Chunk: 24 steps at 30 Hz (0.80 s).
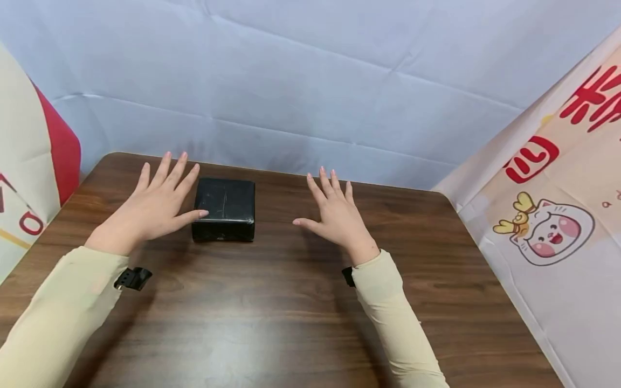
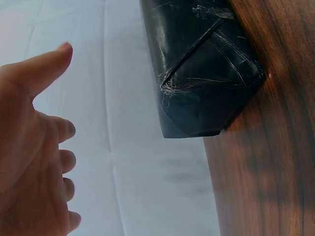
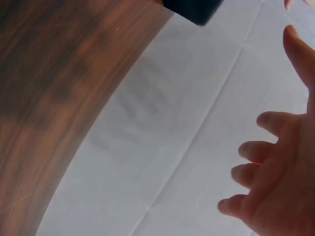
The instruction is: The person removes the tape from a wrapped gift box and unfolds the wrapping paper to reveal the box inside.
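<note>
A black box-shaped package (image 1: 225,200), wrapped in shiny, creased film, sits on the brown wooden table (image 1: 286,280) left of the middle. My left hand (image 1: 157,202) is spread out beside its left side, and in the head view the thumb overlaps the package's edge. The left wrist view shows a space between that thumb (image 2: 47,69) and the package (image 2: 202,64), so the hand is apart from it. To the right of the package my right hand (image 1: 337,218) hovers with fingers spread, holding nothing. Only a corner of the package (image 3: 194,9) shows in the right wrist view.
A pale cloth (image 1: 301,81) hangs behind the table's far edge. On the right hangs a printed banner (image 1: 533,291) with red characters and a cartoon cat face. Another banner (image 1: 24,140) with a red patch stands at the left. Both wrists wear black bands (image 1: 133,278).
</note>
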Each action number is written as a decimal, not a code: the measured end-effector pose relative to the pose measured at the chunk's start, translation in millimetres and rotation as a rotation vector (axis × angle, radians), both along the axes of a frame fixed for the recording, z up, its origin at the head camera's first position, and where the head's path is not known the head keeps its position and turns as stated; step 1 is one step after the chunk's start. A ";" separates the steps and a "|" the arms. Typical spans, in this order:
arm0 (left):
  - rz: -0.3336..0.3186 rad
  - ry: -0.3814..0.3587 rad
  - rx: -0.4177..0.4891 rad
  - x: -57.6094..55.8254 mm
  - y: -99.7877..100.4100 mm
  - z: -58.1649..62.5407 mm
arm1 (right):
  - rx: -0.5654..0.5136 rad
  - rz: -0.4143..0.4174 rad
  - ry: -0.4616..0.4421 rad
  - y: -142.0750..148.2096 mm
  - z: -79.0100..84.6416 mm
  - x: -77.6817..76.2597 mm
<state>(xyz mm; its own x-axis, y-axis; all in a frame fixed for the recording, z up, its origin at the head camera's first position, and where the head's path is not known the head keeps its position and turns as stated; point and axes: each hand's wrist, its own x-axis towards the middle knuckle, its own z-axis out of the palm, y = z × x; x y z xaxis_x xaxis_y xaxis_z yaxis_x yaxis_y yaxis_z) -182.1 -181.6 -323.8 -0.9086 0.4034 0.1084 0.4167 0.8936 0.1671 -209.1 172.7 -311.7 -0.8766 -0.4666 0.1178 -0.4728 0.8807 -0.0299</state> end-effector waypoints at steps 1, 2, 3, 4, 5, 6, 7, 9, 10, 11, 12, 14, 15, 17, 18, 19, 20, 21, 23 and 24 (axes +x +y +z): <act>-0.001 0.010 0.000 0.7 -0.1 -0.9 | 0.003 0.007 0.010 -1.5 -0.8 0.5; -0.003 0.022 -0.001 1.2 -0.1 -1.7 | 0.004 0.013 0.018 -2.8 -1.7 0.9; -0.005 0.035 -0.001 1.6 0.0 -2.2 | 0.007 0.016 0.022 -4.0 -2.5 1.2; -0.007 0.049 -0.003 1.6 0.3 -2.6 | 0.006 0.020 0.025 -5.3 -3.2 1.5; -0.008 0.059 -0.004 1.6 0.6 -2.8 | 0.006 0.025 0.027 -7.0 -3.8 1.8; -0.009 0.067 -0.004 1.7 1.1 -2.8 | 0.005 0.032 0.028 -9.0 -4.5 2.1; -0.009 0.072 -0.006 1.6 1.7 -2.7 | 0.007 0.042 0.028 -11.4 -5.0 2.3; -0.012 0.072 -0.014 0.8 3.3 -3.1 | 0.018 0.072 0.028 -17.9 -6.8 2.2; -0.014 0.069 -0.018 0.1 4.2 -4.0 | 0.023 0.092 0.034 -22.0 -8.1 2.1; -0.016 0.061 -0.022 -0.6 5.3 -5.4 | 0.027 0.116 0.042 -26.6 -9.8 1.8; -0.021 0.052 -0.023 -1.9 6.7 -7.5 | 0.031 0.142 0.052 -31.7 -12.0 1.2; -0.029 0.030 -0.029 -5.0 9.8 -14.7 | 0.037 0.201 0.077 -43.6 -17.2 -0.7; -0.033 0.015 -0.027 -6.5 11.5 -19.0 | 0.038 0.231 0.089 -50.1 -20.4 -2.1; -0.036 -0.017 -0.027 -9.3 14.9 -29.2 | 0.043 0.287 0.114 -63.4 -28.4 -5.7; -0.037 -0.027 -0.026 -10.3 16.7 -34.4 | 0.044 0.310 0.119 -70.0 -32.6 -7.3; -0.038 -0.040 -0.024 -10.9 18.5 -39.2 | 0.044 0.327 0.118 -76.5 -36.3 -8.5; -0.039 -0.050 -0.019 -11.3 20.3 -43.8 | 0.048 0.339 0.114 -82.5 -40.2 -9.7; -0.039 -0.059 -0.009 -11.2 22.1 -47.6 | 0.049 0.344 0.106 -88.1 -43.7 -10.4; -0.037 -0.068 0.006 -10.8 25.9 -52.7 | 0.055 0.343 0.077 -97.7 -49.5 -11.5; -0.037 -0.066 0.013 -10.2 27.8 -53.8 | 0.059 0.340 0.064 -101.6 -51.7 -11.9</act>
<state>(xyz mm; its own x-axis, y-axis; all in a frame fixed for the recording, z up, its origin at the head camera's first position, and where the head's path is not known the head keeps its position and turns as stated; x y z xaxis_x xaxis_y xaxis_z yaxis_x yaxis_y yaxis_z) -192.3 -153.8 -377.7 -0.8983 0.4360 0.0538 0.4372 0.8753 0.2065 -221.0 71.0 -363.4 -0.6616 -0.7381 0.1321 -0.7385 0.6719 0.0555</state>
